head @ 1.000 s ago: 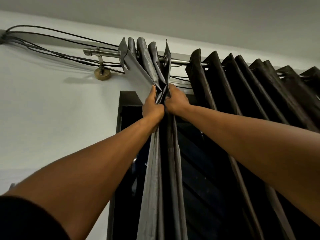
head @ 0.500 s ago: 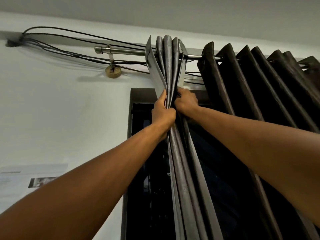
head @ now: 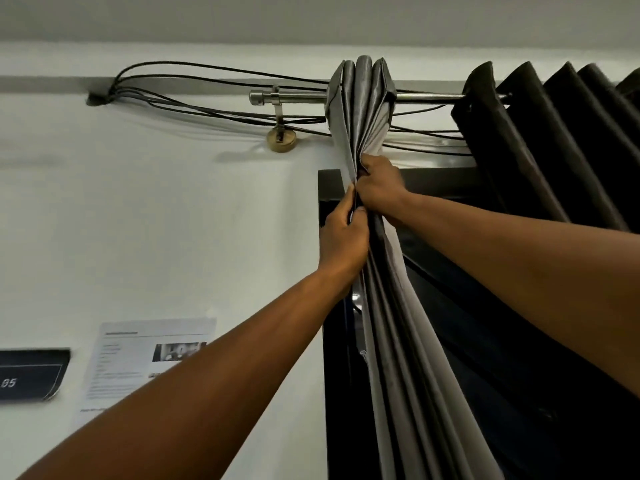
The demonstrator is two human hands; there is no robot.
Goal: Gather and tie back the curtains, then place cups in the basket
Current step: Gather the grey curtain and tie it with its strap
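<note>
A grey curtain (head: pixel 363 109) hangs bunched into tight folds on a metal rod (head: pixel 287 97) above a dark window frame (head: pixel 329 188). My left hand (head: pixel 341 240) grips the bunched folds from the left, thumb up along the fabric. Just above it, my right hand (head: pixel 377 188) grips the same bundle from the right. The gathered fabric falls down and to the right below my hands. A second, darker curtain (head: pixel 554 133) hangs in pleats further right on the rod. No cups or basket are in view.
Black cables (head: pixel 207 109) run along the white wall behind the rod, past a round brass bracket (head: pixel 281 139). A printed sheet (head: pixel 145 362) and a dark sign (head: pixel 31 375) are fixed to the wall at the lower left.
The view has tilted down and left, showing more wall and the paper. My left hand has slid lower on the bundle, below my right hand; the folds are squeezed tighter.
</note>
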